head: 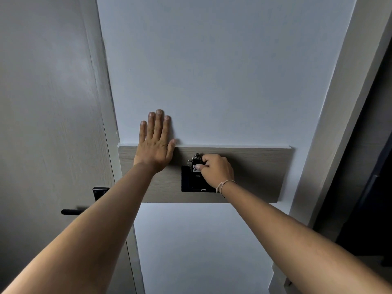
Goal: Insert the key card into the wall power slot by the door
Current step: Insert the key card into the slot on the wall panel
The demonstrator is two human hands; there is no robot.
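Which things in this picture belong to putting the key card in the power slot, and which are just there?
Belong to the job:
key card, pinched by the right hand
black power slot unit
key ring on the card

Just there:
door handle
wooden wall panel
left hand, flat against the wall
wrist cord

Matt wood-grain panel (254,172) carries a glossy black plastic power slot (188,181); the wall (212,71) is smooth, painted.

Pale wall (222,71), wood panel (254,172), grey door (48,102)

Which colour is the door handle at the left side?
Black; the door handle shows in the head view.
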